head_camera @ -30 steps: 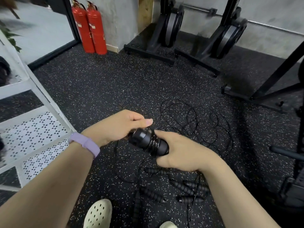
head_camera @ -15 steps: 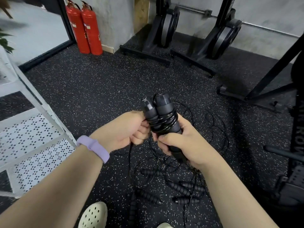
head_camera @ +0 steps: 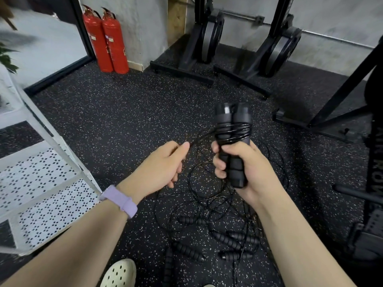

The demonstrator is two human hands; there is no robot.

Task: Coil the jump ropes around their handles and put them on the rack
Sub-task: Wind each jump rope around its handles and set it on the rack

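**Two Handles Held Up, Rope Pulled Out to the Side**

Two things are different from half a second ago. The left hand [head_camera: 163,164] was pressed right up against the handles then, and now it has moved away to the left, so the hands are apart. The pair of handles [head_camera: 233,141] has also come up higher and stands more upright than before.

On the far left is the white rack [head_camera: 41,183], with its dotted shelves. Beside it comes the left arm, wearing a purple wristband [head_camera: 120,200]. The left hand is curled, and its thumb and finger pinch the loose end of the black rope [head_camera: 205,135]. The rope runs tight from that pinch up and across to the handles.

Next comes the right hand [head_camera: 246,168]. Its fingers are wrapped round the lower part of both handles and squeeze them together side by side. A few turns of rope already go round the handles just above the fingers.

Below the hands, on the speckled floor [head_camera: 124,112], lie more jump ropes [head_camera: 217,237] in a messy pile, with their bumpy black handles. A pale shoe [head_camera: 121,273] peeks in at the bottom.
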